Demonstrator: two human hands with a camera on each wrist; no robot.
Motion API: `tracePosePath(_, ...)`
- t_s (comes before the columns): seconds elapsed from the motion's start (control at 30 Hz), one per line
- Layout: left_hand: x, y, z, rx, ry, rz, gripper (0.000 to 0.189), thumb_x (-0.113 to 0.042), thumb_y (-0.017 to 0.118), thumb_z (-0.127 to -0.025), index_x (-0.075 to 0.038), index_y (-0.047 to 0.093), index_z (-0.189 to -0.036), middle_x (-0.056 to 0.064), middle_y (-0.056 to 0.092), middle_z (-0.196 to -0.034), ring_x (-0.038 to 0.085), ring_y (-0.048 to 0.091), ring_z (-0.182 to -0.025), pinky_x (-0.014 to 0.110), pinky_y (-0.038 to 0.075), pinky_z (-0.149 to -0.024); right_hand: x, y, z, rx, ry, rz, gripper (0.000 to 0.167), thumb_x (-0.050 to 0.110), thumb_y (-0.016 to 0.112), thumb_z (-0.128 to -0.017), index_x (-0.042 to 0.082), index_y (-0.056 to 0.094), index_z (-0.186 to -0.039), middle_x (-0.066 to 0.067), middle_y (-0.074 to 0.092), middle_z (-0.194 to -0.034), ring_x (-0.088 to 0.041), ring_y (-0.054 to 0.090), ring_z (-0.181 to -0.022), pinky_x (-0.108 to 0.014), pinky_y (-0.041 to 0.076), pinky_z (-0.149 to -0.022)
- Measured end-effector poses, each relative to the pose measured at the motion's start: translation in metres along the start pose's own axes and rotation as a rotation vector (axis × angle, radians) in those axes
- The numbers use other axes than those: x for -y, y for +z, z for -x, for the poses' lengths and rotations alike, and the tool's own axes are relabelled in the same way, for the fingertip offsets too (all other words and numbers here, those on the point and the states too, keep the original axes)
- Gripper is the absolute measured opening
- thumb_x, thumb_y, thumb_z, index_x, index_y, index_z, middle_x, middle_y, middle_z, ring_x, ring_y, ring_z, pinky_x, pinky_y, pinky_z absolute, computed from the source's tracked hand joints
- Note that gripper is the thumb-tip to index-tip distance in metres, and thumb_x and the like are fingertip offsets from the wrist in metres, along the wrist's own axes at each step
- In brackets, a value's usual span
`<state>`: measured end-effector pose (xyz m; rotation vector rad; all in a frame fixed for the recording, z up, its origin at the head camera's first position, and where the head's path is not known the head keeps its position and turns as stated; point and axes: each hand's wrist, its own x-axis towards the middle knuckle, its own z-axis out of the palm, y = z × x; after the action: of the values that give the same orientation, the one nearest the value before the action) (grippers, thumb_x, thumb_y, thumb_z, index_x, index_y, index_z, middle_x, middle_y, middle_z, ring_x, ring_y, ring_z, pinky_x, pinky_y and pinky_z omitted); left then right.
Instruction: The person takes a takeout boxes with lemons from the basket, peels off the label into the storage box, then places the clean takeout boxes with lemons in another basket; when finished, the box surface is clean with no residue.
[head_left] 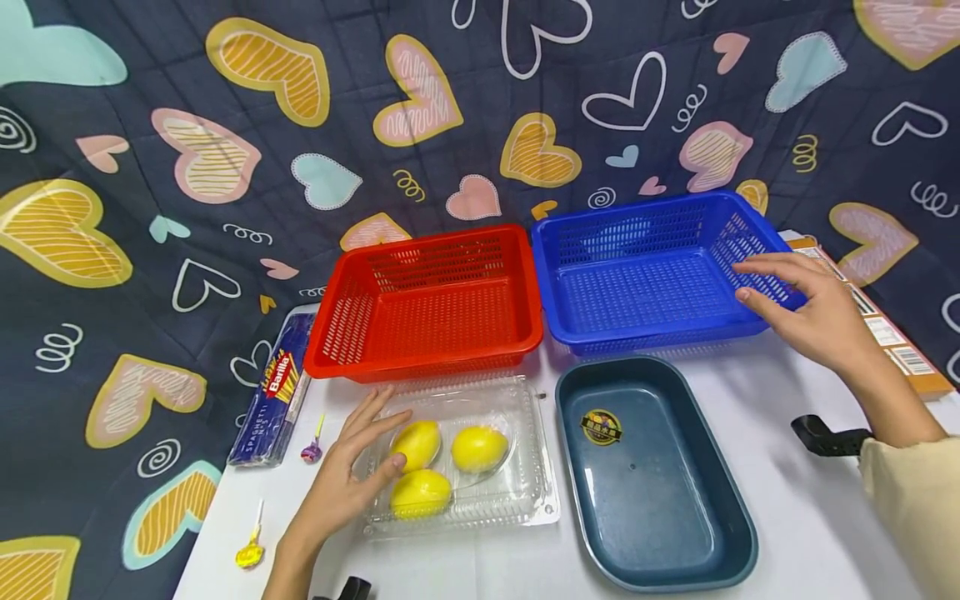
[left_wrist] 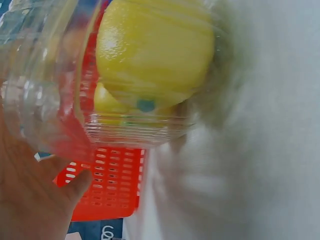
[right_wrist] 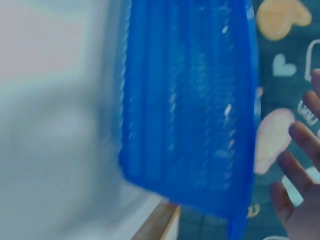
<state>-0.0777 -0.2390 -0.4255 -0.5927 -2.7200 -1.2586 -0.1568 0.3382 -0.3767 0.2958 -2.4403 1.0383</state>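
Three yellow lemons (head_left: 478, 449) lie in a clear plastic container (head_left: 517, 500) in front of the red basket. My left hand (head_left: 347, 471) is at the container's left side, fingers extended and thumb apart; whether it touches the plastic I cannot tell. In the left wrist view a lemon (left_wrist: 155, 50) shows close up through the ribbed clear wall, with the hand (left_wrist: 35, 190) beside it. Over the right end of the blue basket (head_left: 630, 283) is my right hand (head_left: 817, 312), holding nothing, its fingers loosely extended. The right wrist view shows those fingers apart from the basket (right_wrist: 185, 110).
The red basket (head_left: 427, 367) stands beside the blue one. A dark teal tray (head_left: 652, 500) lies at front right. On the left are a blue Barilla spaghetti pack (head_left: 273, 392), a purple lollipop (head_left: 312, 451) and a yellow lollipop (head_left: 250, 554). An orange-brown box (head_left: 892, 333) is far right.
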Motion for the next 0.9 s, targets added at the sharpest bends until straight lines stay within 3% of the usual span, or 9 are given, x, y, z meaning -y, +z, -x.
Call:
tracePosePath(0.1, 0.002, 0.001, 0.002, -0.027, -0.024, 0.013, 0.045, -0.014, 0.073, -0.090, -0.024, 0.067, -0.134, 0.005, 0.034, -0.167, 0.036, 0.017, -0.157, 0.081, 0.014, -0.113, -0.014, -0.003, -0.003, 0.004, 0.056, 0.052, 0.043, 0.014, 0.075, -0.090, 0.004, 0.067, -0.131, -0.010, 0.059, -0.147, -0.028, 0.040, -0.144, -0.060, 0.011, -0.122)
tracePosePath(0.17, 0.003, 0.002, 0.003, -0.036, -0.048, 0.027, 0.043, -0.014, 0.071, -0.092, -0.024, 0.067, -0.134, 0.005, 0.030, -0.168, 0.039, 0.017, -0.157, 0.082, 0.015, -0.113, -0.022, -0.005, -0.004, 0.028, 0.113, 0.093, 0.053, 0.020, 0.075, -0.091, 0.003, 0.061, -0.138, -0.029, 0.048, -0.151, -0.051, 0.032, -0.142, -0.072, 0.011, -0.112)
tracePosePath(0.2, 0.003, 0.002, 0.004, -0.037, -0.062, 0.033, 0.043, -0.015, 0.070, -0.093, -0.024, 0.067, -0.134, 0.005, 0.028, -0.169, 0.039, 0.016, -0.157, 0.082, 0.015, -0.112, -0.024, -0.006, -0.005, 0.046, 0.143, 0.113, 0.057, 0.024, 0.074, -0.091, 0.003, 0.057, -0.142, -0.029, 0.044, -0.155, -0.055, 0.028, -0.142, -0.075, 0.012, -0.106)
tracePosePath(0.27, 0.002, 0.002, 0.005, -0.026, -0.095, 0.053, 0.042, -0.016, 0.068, -0.095, -0.025, 0.065, -0.136, 0.007, 0.023, -0.170, 0.042, 0.015, -0.157, 0.084, 0.015, -0.110, -0.030, -0.008, -0.005, 0.088, 0.189, 0.155, 0.068, 0.032, 0.072, -0.092, 0.005, 0.049, -0.149, -0.027, 0.036, -0.160, -0.055, 0.022, -0.146, -0.079, 0.010, -0.100)
tracePosePath(0.43, 0.000, 0.001, 0.008, 0.064, -0.197, 0.133, 0.045, -0.021, 0.062, -0.100, -0.027, 0.055, -0.144, 0.014, 0.016, -0.171, 0.046, 0.006, -0.157, 0.086, 0.008, -0.108, -0.044, -0.009, -0.008, 0.191, 0.262, 0.248, 0.087, 0.048, 0.065, -0.093, 0.010, 0.026, -0.162, -0.024, 0.019, -0.168, -0.055, 0.008, -0.152, -0.084, 0.005, -0.099)
tracePosePath(0.67, -0.003, -0.002, 0.006, 0.183, -0.307, 0.298, 0.052, -0.025, 0.053, -0.106, -0.023, 0.039, -0.155, 0.006, 0.027, -0.168, 0.042, 0.009, -0.158, 0.080, 0.006, -0.116, -0.058, -0.012, -0.006, 0.251, 0.303, 0.264, 0.097, 0.052, 0.062, -0.093, 0.012, 0.009, -0.164, -0.025, 0.007, -0.170, -0.055, -0.002, -0.153, -0.085, 0.000, -0.101)
tracePosePath(0.77, -0.005, -0.004, 0.005, 0.194, -0.347, 0.277, 0.051, -0.028, 0.053, -0.106, -0.025, 0.040, -0.155, 0.004, 0.032, -0.166, 0.041, 0.019, -0.156, 0.078, 0.017, -0.117, -0.061, -0.013, -0.004, 0.254, 0.311, 0.266, 0.099, 0.052, 0.063, -0.093, 0.012, 0.008, -0.164, -0.028, 0.008, -0.169, -0.057, -0.001, -0.152, -0.083, 0.003, -0.099)
tracePosePath(0.9, -0.009, -0.009, 0.002, 0.209, -0.387, 0.202, 0.050, -0.032, 0.056, -0.105, -0.031, 0.043, -0.153, 0.009, 0.041, -0.154, 0.036, 0.036, -0.143, 0.056, 0.041, -0.107, -0.065, -0.015, -0.004, 0.259, 0.329, 0.268, 0.100, 0.053, 0.062, -0.093, 0.012, 0.005, -0.164, -0.028, 0.004, -0.169, -0.058, -0.004, -0.152, -0.084, 0.000, -0.102)
